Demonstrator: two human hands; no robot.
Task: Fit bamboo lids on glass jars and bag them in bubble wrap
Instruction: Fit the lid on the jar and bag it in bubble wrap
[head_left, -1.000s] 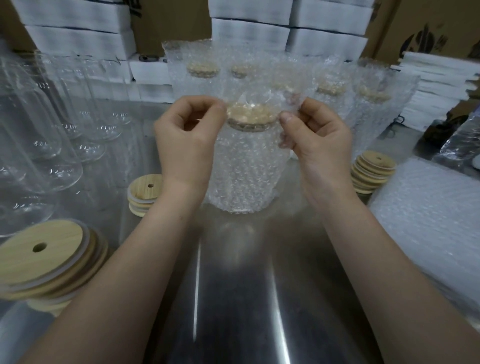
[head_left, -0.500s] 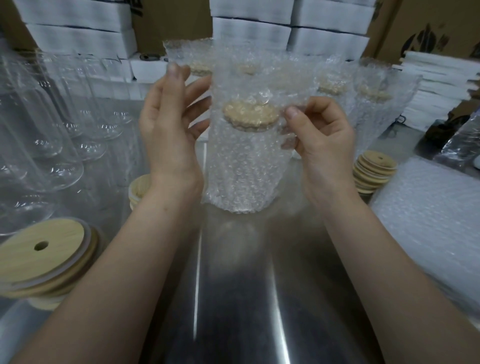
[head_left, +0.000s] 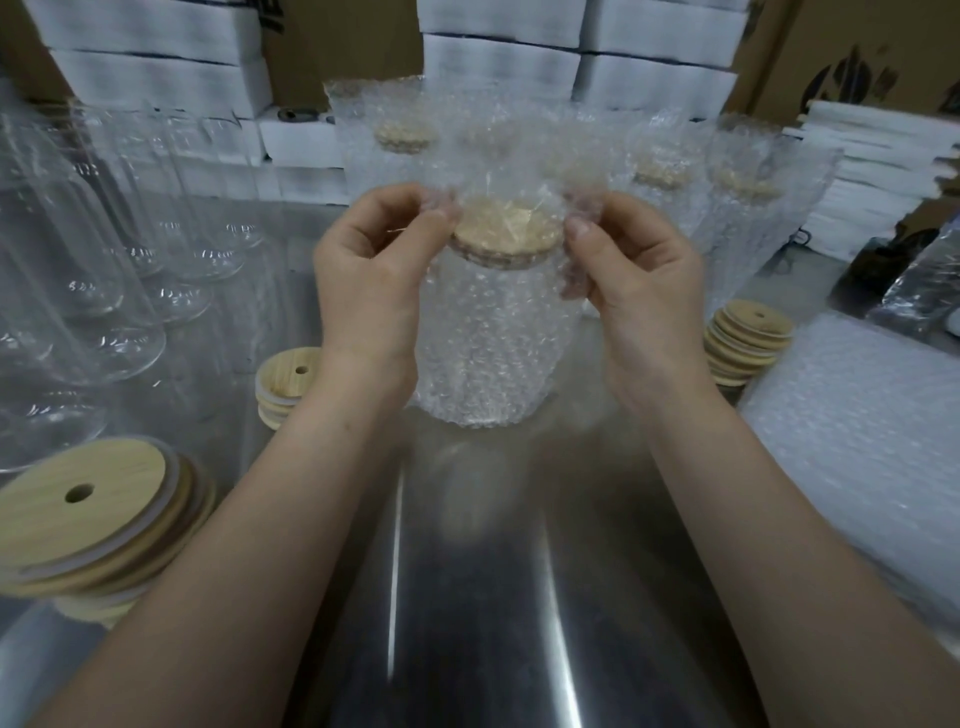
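A glass jar with a bamboo lid (head_left: 506, 231) stands upright on the steel table inside a bubble wrap bag (head_left: 493, 343). My left hand (head_left: 371, 280) pinches the bag's left edge beside the lid. My right hand (head_left: 636, 283) pinches the right edge at the same height. The bag's open top rises above the lid between my hands. Bagged jars (head_left: 670, 171) stand behind it.
Bare glass jars (head_left: 119, 249) crowd the left side. Bamboo lids are stacked at the near left (head_left: 93, 514), behind my left wrist (head_left: 285, 382) and at the right (head_left: 748, 343). Flat bubble wrap bags (head_left: 857, 431) lie at the right. White boxes (head_left: 498, 57) line the back.
My left hand, lifted open half a second ago, has come back down and pinches the bag's left edge again. The right hand kept its hold.
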